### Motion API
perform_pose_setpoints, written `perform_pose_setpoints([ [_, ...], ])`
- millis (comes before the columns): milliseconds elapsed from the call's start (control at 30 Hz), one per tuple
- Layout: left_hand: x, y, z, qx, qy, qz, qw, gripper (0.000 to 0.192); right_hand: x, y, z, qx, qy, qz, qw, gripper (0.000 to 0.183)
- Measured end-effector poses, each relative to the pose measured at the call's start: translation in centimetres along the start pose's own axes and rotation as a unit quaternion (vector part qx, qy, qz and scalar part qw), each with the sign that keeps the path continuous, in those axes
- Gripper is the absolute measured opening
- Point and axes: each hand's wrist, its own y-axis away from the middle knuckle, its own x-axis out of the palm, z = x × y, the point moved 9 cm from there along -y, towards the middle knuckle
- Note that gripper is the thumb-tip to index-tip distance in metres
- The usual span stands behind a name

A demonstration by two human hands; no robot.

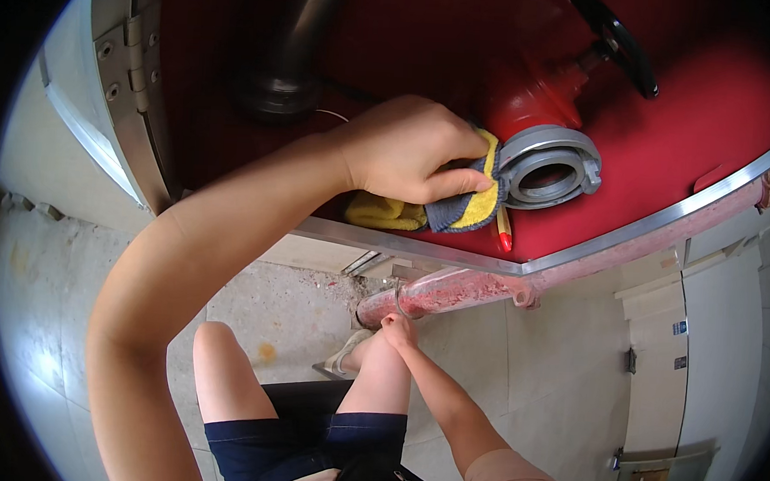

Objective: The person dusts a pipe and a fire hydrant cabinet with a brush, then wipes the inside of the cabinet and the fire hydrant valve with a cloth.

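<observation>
My left hand (422, 157) reaches into a red-lined cabinet and pinches a yellow and grey cloth (465, 209) between thumb and fingers. The cloth touches the left side of the grey metal hose coupling (548, 174) on a red hydrant valve (536, 105). A black handwheel (620, 47) is at the valve's upper right. Just below the coupling, a yellow pen-like object with a red tip (505, 230) lies on the red cabinet floor. My right hand (398, 331) rests on my right knee with its fingers curled, and nothing is seen in it.
A dark cylindrical object (288, 85) stands in the cabinet's shadowed left part. The cabinet has a metal edge (653, 223) and a hinged door frame (136, 64) at left. Below the edge runs a worn red pipe (447, 296) with a thin loop around it, close to my right hand.
</observation>
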Motion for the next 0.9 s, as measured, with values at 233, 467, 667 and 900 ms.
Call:
perform_pose_setpoints([
  [233, 4.7, 0.7, 0.8, 0.005, -0.087, 0.174, 0.981, 0.020, 0.1, 0.0, -0.2, 0.006, -0.024, -0.014, 1.000, 0.021],
  [467, 6.5, 1.4, 0.8, -0.045, -0.062, 0.255, 0.964, 0.025, -0.7, 0.0, -0.5, 0.009, -0.026, -0.012, 1.000, 0.021],
  [667, 7.4, 1.2, 1.3, -0.085, -0.106, 0.260, 0.956, 0.016, -0.9, 0.5, -0.1, 0.034, -0.029, -0.012, 0.999, 0.022],
  [900, 7.5, 0.4, -1.0, -0.105, 0.129, 0.149, 0.975, 0.015, -0.2, -0.4, -1.8, 0.038, -0.060, -0.014, 0.997, 0.022],
])
